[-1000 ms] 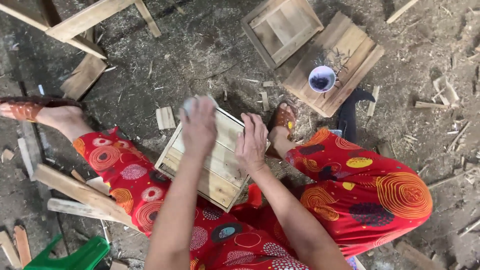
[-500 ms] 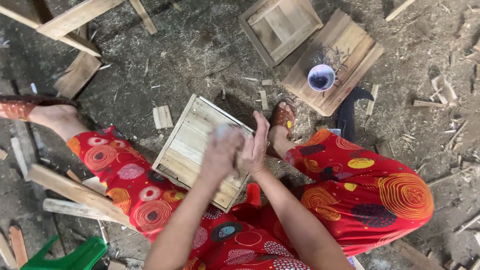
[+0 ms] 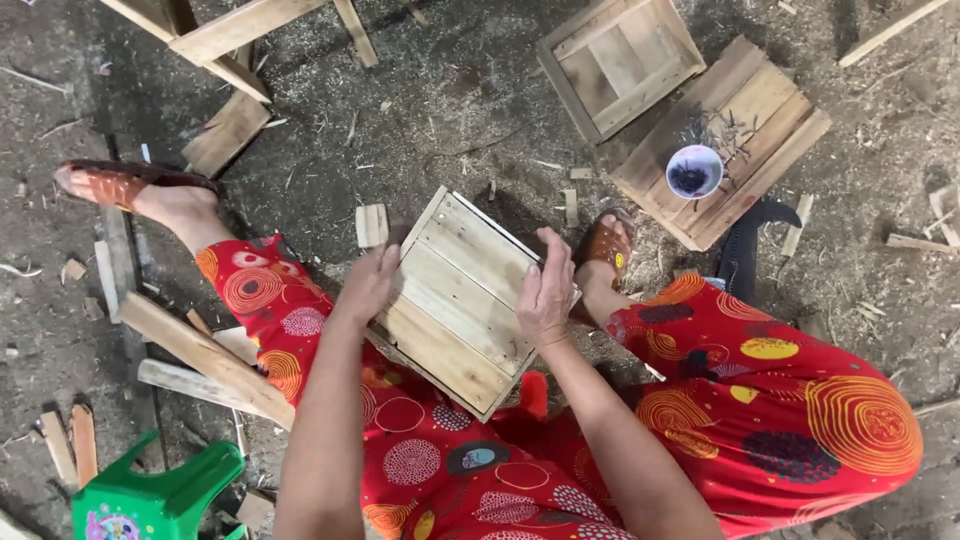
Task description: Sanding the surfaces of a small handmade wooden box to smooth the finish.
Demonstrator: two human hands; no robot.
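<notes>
Dirt floor (image 3: 420, 110), sawdust and wood scraps all over; seated person in red patterned trousers, head view looking down. Item: small slatted wooden crate (image 3: 460, 300), resting tilted on the lap/knees between both hands, slat face up. Left hand (image 3: 368, 285) flat against crate's left edge, fingers together and curled over the rim near a loose wood block (image 3: 371, 225). Right hand (image 3: 547, 290) on the right edge, fingers together, pressed along the side; neither hand wraps fully round, so grip is a two-sided squeeze. Nearby: two more crates on floor, one w/ open side up (image 3: 620, 65), one slat side up (image 3: 745, 110) carrying a small bowl (image 3: 694, 171) and a scatter of nails (image 3: 725, 132); green plastic stool (image 3: 150, 495) lower left; loose planks (image 3: 200, 350) by left leg; sandalled feet either side. Risks, as judged: crate is tilted and only pinched, so it could slip off the knee toward the floor; rough slat edges may give splinters to bare palms; a knock could reach the bowl and spill it; loose nails close to right foot. Vs. earlier frame: both hands were then bunched together over crate's right-centre w/ left hand on top; now spread to opposite edges, and crate has turned slightly, more of its face showing.
</notes>
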